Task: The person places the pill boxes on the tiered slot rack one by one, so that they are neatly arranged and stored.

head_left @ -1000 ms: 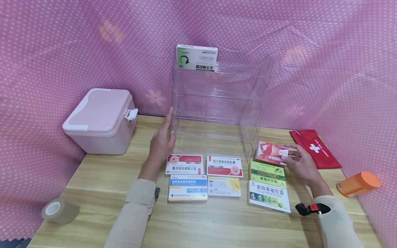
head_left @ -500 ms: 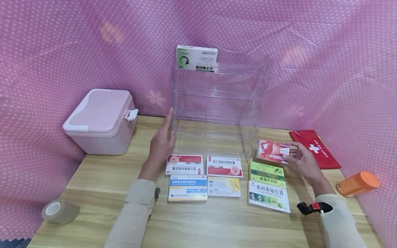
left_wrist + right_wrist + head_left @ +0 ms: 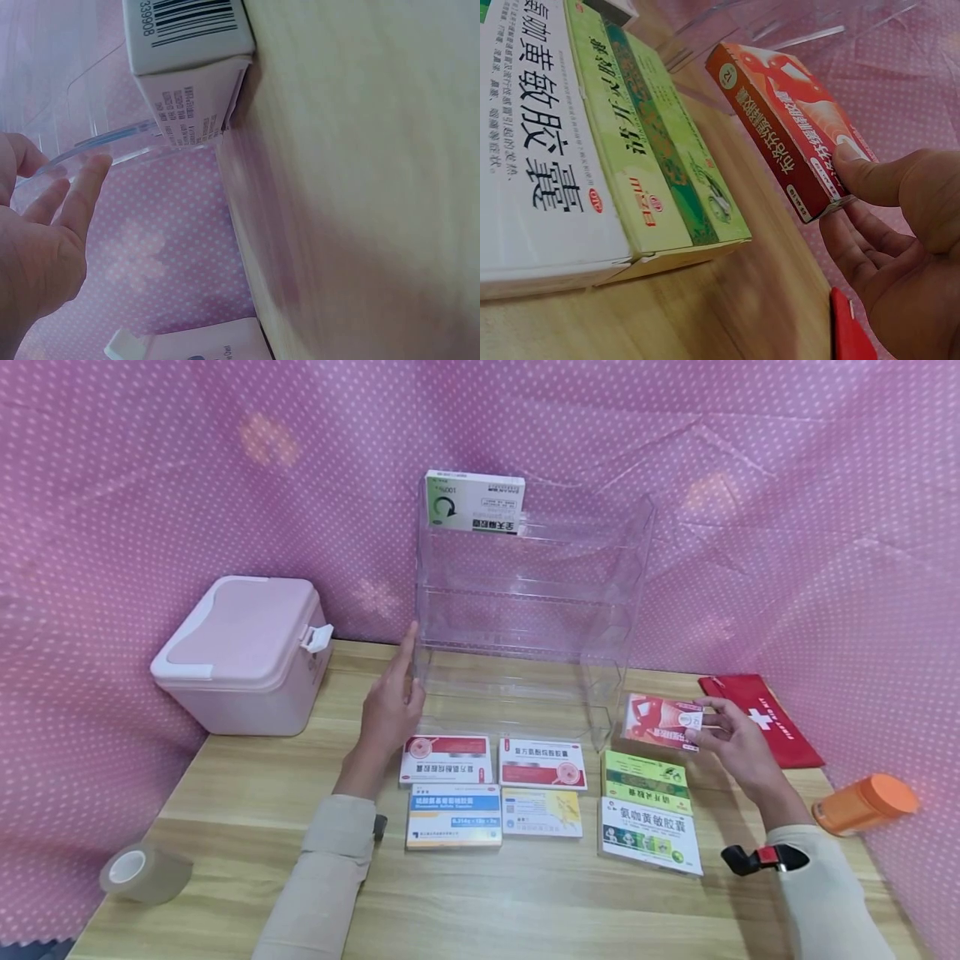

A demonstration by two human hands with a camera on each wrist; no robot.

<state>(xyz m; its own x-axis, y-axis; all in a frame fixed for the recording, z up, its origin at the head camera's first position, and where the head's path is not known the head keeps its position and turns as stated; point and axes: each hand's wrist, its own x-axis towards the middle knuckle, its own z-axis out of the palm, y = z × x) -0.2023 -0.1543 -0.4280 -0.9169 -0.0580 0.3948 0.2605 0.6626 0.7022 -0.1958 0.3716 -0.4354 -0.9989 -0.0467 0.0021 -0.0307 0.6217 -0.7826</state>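
My right hand [image 3: 738, 747] pinches a red-and-white medicine box [image 3: 663, 722] by its right end, thumb on the printed face and fingers beneath. In the right wrist view this box [image 3: 787, 124] is tilted and raised off the table. A green medicine box [image 3: 647, 779] and a white one [image 3: 648, 833] lie just in front of it. My left hand [image 3: 390, 706] touches the left side of a clear tiered display rack [image 3: 517, 635], fingers mostly straight. In the left wrist view its fingers [image 3: 84, 196] rest at the rack's edge. A white-and-green medicine box [image 3: 476, 503] stands on the rack's top tier, at left.
Several medicine boxes, including a blue-and-white one [image 3: 453, 816], lie before the rack. A pink lidded case [image 3: 243, 652] and a tape roll [image 3: 146, 872] are at left. At right are a red first-aid pouch [image 3: 765, 720] and an orange bottle [image 3: 866, 804]. Pink dotted cloth hangs behind.
The red-and-white medicine box has risen slightly and moved a little right and away from the green box, with my right hand. My left hand has stayed at the rack.
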